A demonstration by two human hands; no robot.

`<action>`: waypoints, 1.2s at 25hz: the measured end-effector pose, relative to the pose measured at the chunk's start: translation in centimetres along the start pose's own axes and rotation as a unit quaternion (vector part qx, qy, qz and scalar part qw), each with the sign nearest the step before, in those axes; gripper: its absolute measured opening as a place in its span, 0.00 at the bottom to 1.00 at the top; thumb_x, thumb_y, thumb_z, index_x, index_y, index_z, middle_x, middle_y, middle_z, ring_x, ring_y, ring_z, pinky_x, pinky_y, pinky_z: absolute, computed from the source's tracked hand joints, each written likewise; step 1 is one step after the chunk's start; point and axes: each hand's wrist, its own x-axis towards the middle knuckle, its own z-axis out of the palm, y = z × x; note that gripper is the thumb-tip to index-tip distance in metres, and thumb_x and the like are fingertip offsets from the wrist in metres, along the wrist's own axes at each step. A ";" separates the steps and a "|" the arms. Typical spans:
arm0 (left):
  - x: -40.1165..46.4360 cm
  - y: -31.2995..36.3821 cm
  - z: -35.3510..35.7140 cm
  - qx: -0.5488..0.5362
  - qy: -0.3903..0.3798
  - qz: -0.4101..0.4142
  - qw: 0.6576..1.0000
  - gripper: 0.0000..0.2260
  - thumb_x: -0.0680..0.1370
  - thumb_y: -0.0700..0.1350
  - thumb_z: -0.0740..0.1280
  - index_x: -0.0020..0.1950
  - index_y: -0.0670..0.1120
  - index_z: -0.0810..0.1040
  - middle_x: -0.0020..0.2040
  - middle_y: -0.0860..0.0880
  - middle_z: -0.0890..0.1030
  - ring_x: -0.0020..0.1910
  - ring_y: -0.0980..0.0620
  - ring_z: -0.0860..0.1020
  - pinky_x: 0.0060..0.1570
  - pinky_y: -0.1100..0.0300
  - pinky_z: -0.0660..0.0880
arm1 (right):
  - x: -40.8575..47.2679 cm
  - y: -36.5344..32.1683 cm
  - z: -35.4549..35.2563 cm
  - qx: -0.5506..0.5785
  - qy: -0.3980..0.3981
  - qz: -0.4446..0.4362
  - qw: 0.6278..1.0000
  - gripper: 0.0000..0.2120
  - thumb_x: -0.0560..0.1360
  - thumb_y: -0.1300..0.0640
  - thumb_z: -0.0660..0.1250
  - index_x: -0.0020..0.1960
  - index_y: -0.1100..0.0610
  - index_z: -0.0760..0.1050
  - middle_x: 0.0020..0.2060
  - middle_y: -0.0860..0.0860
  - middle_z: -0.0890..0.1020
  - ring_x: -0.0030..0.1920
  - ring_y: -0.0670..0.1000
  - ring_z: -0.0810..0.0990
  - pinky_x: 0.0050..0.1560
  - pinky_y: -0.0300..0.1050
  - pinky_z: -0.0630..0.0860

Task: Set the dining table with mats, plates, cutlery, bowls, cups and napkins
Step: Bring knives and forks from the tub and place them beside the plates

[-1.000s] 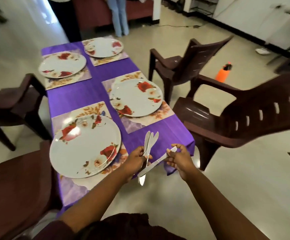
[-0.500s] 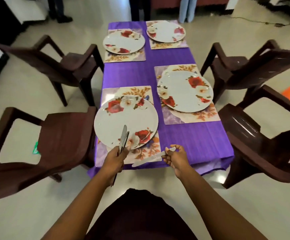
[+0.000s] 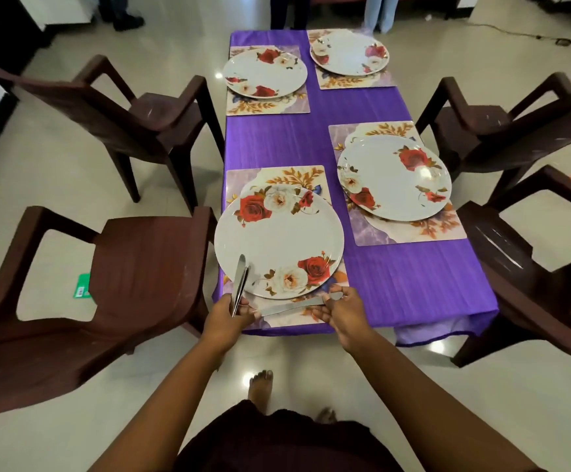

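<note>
- Since half a second ago both hands have edged forward to the near table edge; right-hand knife now sits over the near-left mat instead of short of it.
- I see the left hand (image 3: 226,318) clenched round a bundle of knives (image 3: 239,284), tips pointing far, over the near rim of the near-left plate (image 3: 279,241).
- Right hand (image 3: 340,310) pinches a single knife (image 3: 294,306) by its right end; it lies crosswise, just near of that plate, above the near-left mat (image 3: 284,318). Touching the mat or not, I cannot tell.
- My bare feet show on the floor below, near the table end.
- Purple tablecloth (image 3: 396,277) covers the table.
- Near-right plate (image 3: 394,178) sits on its own mat (image 3: 410,233), further off than the near-left one.
- Far-left plate (image 3: 265,73) on a mat (image 3: 267,105); far-right plate (image 3: 348,52) on a mat (image 3: 355,81).
- Brown chairs flank it: near left (image 3: 134,267), far left (image 3: 134,117), near right (image 3: 529,267), far right (image 3: 501,120).
- Legs of people stand past the far end.
</note>
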 end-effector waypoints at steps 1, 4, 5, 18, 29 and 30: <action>0.6 -0.3 -0.2 0.012 0.001 -0.002 1.000 0.12 0.72 0.43 0.76 0.52 0.46 0.76 0.47 0.45 0.82 0.49 0.48 0.81 0.52 0.53 0.78 | 0.3 0.3 0.4 0.000 0.001 0.003 1.000 0.14 0.80 0.65 0.63 0.64 0.55 0.67 0.51 0.59 0.82 0.41 0.55 0.86 0.46 0.50 0.83; 2.3 -1.2 -0.7 0.039 -0.008 0.007 0.999 0.12 0.73 0.42 0.75 0.54 0.46 0.76 0.48 0.47 0.81 0.50 0.49 0.80 0.47 0.58 0.78 | 1.0 2.0 1.1 -0.071 0.035 -0.020 0.997 0.13 0.78 0.63 0.66 0.62 0.56 0.70 0.51 0.55 0.82 0.45 0.54 0.85 0.46 0.49 0.83; 2.5 -1.1 -0.8 0.061 -0.013 0.016 0.998 0.12 0.73 0.41 0.74 0.54 0.45 0.76 0.48 0.48 0.81 0.50 0.50 0.80 0.45 0.61 0.77 | 1.0 2.5 1.1 -0.131 0.060 -0.039 0.989 0.12 0.78 0.62 0.67 0.60 0.57 0.73 0.49 0.53 0.82 0.46 0.53 0.84 0.46 0.48 0.83; 2.6 -0.9 -0.9 0.351 -0.009 0.121 0.928 0.16 0.76 0.50 0.71 0.59 0.48 0.71 0.51 0.48 0.82 0.50 0.48 0.80 0.40 0.58 0.75 | 0.6 3.4 -0.1 -0.372 0.109 -0.203 0.899 0.08 0.74 0.57 0.73 0.44 0.56 0.74 0.35 0.48 0.77 0.35 0.46 0.75 0.34 0.32 0.68; 2.7 -0.9 -1.1 0.409 0.003 0.171 0.897 0.16 0.76 0.49 0.71 0.61 0.49 0.70 0.52 0.48 0.82 0.47 0.47 0.81 0.37 0.59 0.73 | 0.9 2.0 0.0 -0.461 0.092 -0.163 0.868 0.15 0.73 0.51 0.74 0.50 0.55 0.70 0.40 0.50 0.77 0.39 0.49 0.76 0.36 0.37 0.70; 2.7 -0.9 -1.1 0.409 0.003 0.170 0.897 0.16 0.76 0.48 0.71 0.60 0.49 0.70 0.52 0.47 0.82 0.47 0.47 0.81 0.36 0.59 0.73 | 1.0 2.1 0.0 -0.474 0.091 -0.162 0.861 0.16 0.73 0.51 0.73 0.52 0.55 0.70 0.41 0.50 0.77 0.41 0.49 0.77 0.38 0.38 0.71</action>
